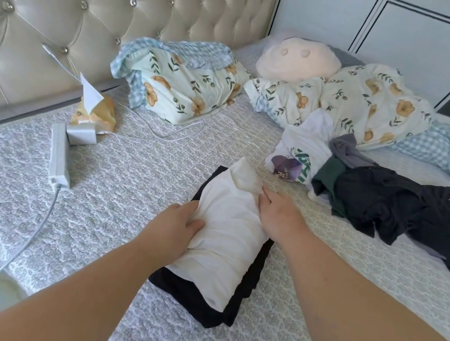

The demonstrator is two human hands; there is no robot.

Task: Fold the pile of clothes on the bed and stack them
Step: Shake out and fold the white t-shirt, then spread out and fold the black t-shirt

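We hold white garment (226,229) on dark folded stack (199,298) | L hand (181,222) pinches edge, R hand (278,213) flat, to square it | pile (374,198) waits nearby.

Not much to read here honestly. The white tee (306,144) in the pile has big green block letters on it, but it's crumpled and only slivers show, so I can't make out a word. The orange snack bag (94,116) by the headboard has some print, too small to read.
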